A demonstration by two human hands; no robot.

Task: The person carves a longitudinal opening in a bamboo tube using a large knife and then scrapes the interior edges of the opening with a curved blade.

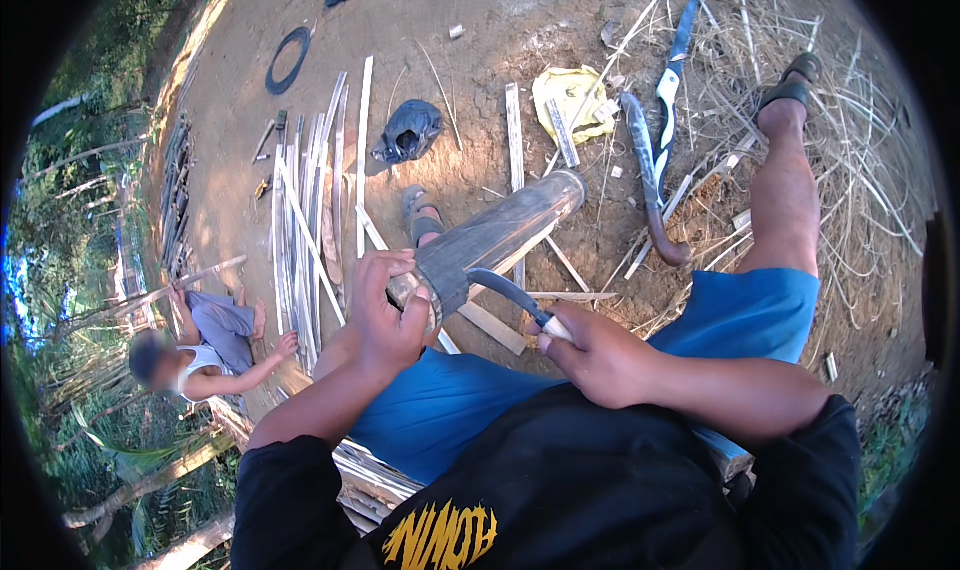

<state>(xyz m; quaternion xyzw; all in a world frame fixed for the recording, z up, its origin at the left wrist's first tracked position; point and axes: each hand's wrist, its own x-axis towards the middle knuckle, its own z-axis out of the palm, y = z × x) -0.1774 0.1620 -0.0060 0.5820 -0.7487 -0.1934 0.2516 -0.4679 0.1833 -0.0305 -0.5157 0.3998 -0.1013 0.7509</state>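
Note:
A thick dark section of bamboo (pixel 510 222) lies slanted in front of me, its far end pointing up and to the right. Pale streaks run along its side. My left hand (pixel 385 315) is closed round its near end, thumb on the right side. In my right hand (pixel 600 355) is a small curved knife (pixel 506 289) with a pale handle. The dark hooked blade points left, its tip at the bamboo's side near my left hand; whether the edge is cutting in I cannot tell.
Split strips (pixel 305 200) lie at left, near a seated person (pixel 215 345). A black plastic bag (pixel 412 130), a yellow sack (pixel 572 102), a folding saw (pixel 680 50) and a long blade with a wooden handle (pixel 652 210) rest ahead. Thin shavings (pixel 850 150) litter the right.

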